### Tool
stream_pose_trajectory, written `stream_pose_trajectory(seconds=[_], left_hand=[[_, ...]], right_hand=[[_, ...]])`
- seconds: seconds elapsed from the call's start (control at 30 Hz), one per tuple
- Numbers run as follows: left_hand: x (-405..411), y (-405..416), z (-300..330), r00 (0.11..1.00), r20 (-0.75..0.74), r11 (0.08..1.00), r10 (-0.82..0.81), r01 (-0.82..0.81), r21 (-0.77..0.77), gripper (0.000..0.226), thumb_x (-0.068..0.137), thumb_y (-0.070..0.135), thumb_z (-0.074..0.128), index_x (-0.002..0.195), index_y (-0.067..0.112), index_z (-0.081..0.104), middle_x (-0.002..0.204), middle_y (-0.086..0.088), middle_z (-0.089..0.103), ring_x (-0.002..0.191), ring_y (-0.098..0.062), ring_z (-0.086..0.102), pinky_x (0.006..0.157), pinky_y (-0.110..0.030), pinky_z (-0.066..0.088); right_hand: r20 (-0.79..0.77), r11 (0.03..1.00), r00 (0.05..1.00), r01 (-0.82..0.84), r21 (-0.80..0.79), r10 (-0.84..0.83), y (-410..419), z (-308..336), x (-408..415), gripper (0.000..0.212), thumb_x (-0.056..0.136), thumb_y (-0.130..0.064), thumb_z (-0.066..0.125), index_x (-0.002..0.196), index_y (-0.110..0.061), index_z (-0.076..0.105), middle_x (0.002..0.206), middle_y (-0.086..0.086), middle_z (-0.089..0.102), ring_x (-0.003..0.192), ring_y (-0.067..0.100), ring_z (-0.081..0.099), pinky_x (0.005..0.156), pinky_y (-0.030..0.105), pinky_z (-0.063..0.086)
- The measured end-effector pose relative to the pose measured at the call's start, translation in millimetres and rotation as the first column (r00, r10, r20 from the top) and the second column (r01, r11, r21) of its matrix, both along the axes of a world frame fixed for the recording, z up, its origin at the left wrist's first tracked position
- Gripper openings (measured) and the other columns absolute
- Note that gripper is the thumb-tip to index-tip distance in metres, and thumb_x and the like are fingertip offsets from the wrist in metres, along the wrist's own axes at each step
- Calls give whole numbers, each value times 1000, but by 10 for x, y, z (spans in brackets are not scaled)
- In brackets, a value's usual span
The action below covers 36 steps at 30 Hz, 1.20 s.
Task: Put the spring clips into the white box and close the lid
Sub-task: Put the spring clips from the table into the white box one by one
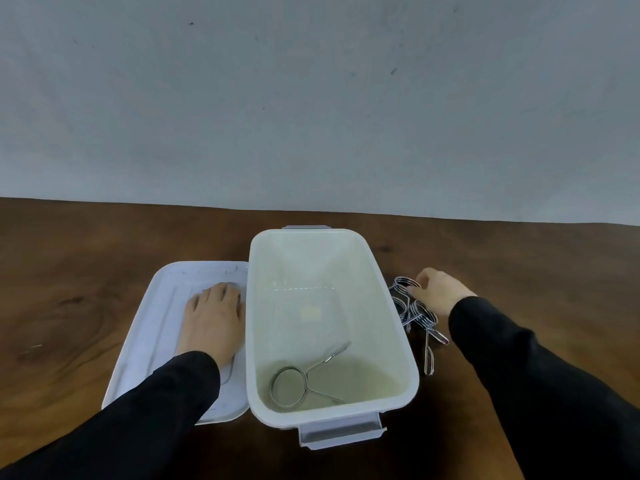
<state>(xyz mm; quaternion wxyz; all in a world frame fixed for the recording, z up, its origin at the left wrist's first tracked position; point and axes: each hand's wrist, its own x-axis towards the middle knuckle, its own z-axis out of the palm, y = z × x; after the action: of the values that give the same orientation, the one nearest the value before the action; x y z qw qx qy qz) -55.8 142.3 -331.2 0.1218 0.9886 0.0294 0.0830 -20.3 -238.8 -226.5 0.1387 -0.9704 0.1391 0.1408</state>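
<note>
While your left hand (213, 318) lies flat on the lid (145, 348), your right hand (438, 291) pinches a spring clip (406, 283) beside the white box (332, 415).

Lid (145, 341) left of box (398, 341), one clip (298, 382) inside, clip pile (415, 317) right, all on table (69, 271)

No legible text, labels or nos. anywhere.

Soft, even, dimmish light; faint glare on the glossy dark brown wooden table (104, 306); wide-angle bending at edges, overall slightly blurred.
</note>
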Motion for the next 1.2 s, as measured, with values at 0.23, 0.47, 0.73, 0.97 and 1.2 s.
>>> stream_pose_trajectory(seconds=[0.23,0.47,0.73,0.97,1.2], left_hand=[[-8,-14,10,1000,-1,1000,7,-7,-17,33,97,36,51,128,25,57,130,3,60,120,-22,51,111,-41,32],[-15,-17,12,1000,-3,1000,-3,3,-24,33,97,36,50,127,26,57,129,5,59,121,-22,49,112,-41,30],[-22,-22,25,1000,12,1000,-7,8,-13,29,96,30,52,122,21,60,127,1,60,120,-23,50,109,-40,30],[-25,-18,27,1000,-5,1000,-12,12,-9,32,97,34,50,125,22,59,130,1,59,123,-23,49,113,-42,29],[-27,-17,46,1000,-3,1000,-22,22,-13,31,96,37,48,123,24,58,126,3,60,119,-22,51,111,-41,32]], right_hand=[[-43,996,995,88,-11,-89,171,-238,210,47,98,-51,50,106,-8,67,89,8,70,84,29,67,69,31,46],[22,961,961,274,36,-275,331,-350,353,45,76,-64,62,73,-20,54,85,7,68,85,33,67,92,47,53],[74,971,968,236,43,-239,472,-272,398,24,88,-32,64,81,-9,63,83,10,66,78,31,63,69,33,50],[409,990,902,140,22,-136,399,180,446,48,89,-40,56,60,-2,58,53,6,51,48,24,48,48,29,42],[733,931,680,-254,263,-22,443,1313,185,20,84,-31,73,73,-16,68,101,-4,70,66,4,57,65,24,48]])
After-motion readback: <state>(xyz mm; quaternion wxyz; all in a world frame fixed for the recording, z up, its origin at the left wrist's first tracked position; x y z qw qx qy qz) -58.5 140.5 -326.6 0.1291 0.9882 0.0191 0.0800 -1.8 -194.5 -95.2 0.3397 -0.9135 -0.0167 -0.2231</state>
